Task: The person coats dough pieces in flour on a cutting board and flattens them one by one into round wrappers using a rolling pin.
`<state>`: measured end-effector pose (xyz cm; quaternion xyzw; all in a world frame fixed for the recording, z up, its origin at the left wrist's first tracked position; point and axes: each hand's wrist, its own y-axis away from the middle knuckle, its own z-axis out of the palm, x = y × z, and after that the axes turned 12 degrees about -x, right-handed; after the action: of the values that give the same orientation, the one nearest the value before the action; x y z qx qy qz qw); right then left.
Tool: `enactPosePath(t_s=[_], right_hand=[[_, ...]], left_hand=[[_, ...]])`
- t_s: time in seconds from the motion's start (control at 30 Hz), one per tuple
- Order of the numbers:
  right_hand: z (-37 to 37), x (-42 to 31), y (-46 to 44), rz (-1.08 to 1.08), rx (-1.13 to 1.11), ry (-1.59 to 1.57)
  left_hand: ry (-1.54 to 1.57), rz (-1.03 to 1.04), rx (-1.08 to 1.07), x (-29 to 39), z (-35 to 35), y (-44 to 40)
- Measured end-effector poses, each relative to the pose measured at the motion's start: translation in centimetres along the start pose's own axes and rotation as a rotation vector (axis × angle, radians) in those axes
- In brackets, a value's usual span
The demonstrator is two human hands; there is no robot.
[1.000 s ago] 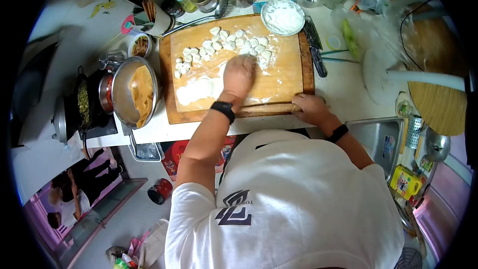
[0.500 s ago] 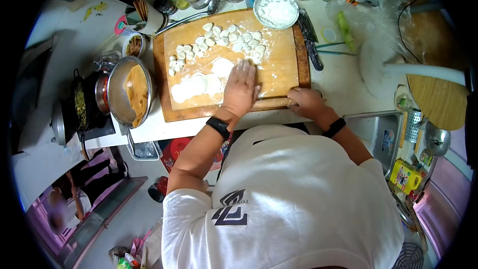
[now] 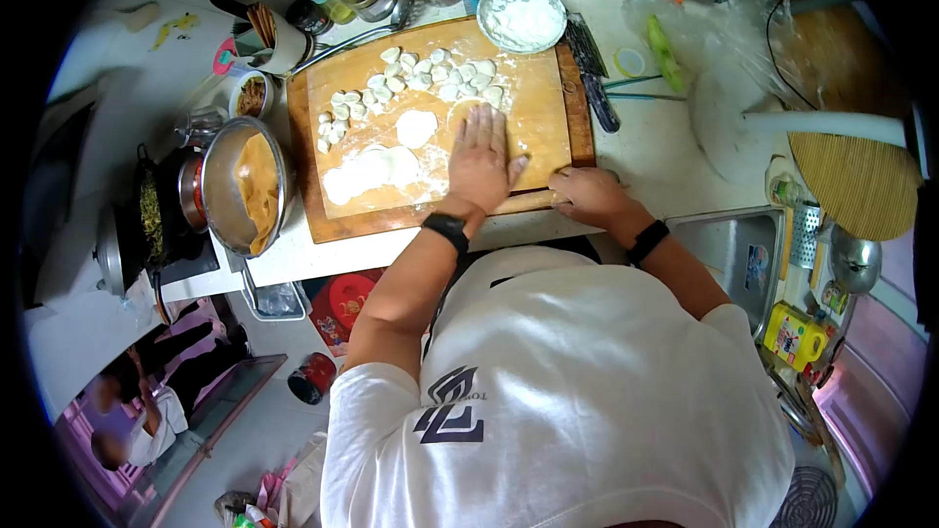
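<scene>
My left hand [image 3: 479, 164] lies flat on the floured wooden board [image 3: 548, 152], fingers stretched out and thumb apart. What lies under its palm is hidden. Just left of it is a round, flat dough wrapper [image 3: 417, 129]. More overlapping wrappers [image 3: 372, 174] rest farther left. My right hand [image 3: 592, 198] is closed round the right end of a rolling pin [image 3: 525, 202] along the board's near edge. Several small floured dough pieces [image 3: 421, 75] lie spread across the board's far half.
A bowl of flour [image 3: 521, 18] sits at the board's far edge, a knife [image 3: 599, 103] at its right. On the left stands a metal bowl with an orange-brown mass [image 3: 259, 191]. A sink [image 3: 729, 259] lies to the right. Another person [image 3: 156, 420] appears at lower left.
The view has shifted slightly. My left hand has moved a little right over the board, away from the round wrapper, and its thumb spreads wider. My right hand stays on the rolling pin.
</scene>
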<state>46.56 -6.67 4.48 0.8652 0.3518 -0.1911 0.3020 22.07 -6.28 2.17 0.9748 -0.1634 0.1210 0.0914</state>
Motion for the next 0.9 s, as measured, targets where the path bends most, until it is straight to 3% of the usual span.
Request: enactPosePath(t_s=[0.1, 0.2, 0.4, 0.47, 0.7, 0.77, 0.83, 0.9], right_hand=[[0.2, 0.3, 0.1, -0.017, -0.076, 0.036], [0.4, 0.3, 0.6, -0.044, -0.071, 0.019], [-0.9, 0.5, -1.0, -0.012, 0.011, -0.002], [-1.9, 0.8, -2.2, -0.134, 0.174, 0.071], [-3.1, 1.8, -7.7, -0.064, 0.516, 0.248], [-3.1, 2.1, -7.9, 0.017, 0.459, 0.261], [-2.3, 2.0, -6.9, -0.074, 0.593, 0.312], [-0.8, 2.3, -5.0, -0.062, 0.497, 0.304]], left_hand=[[0.043, 0.022, -0.097, 2.0, -0.4, 3.1], [0.322, 0.054, -0.124, 1.7, -1.5, 5.6], [0.192, -0.016, 0.002, -0.5, -1.7, 8.6], [0.131, -0.032, -0.01, -0.7, -1.0, 9.1], [0.026, -0.115, 0.07, -3.2, -0.5, 4.0], [0.009, -0.134, 0.072, -3.2, -0.1, 3.8], [0.048, -0.098, 0.072, -2.0, -0.5, 5.3], [0.087, -0.057, -0.076, -0.4, -1.3, 8.0]])
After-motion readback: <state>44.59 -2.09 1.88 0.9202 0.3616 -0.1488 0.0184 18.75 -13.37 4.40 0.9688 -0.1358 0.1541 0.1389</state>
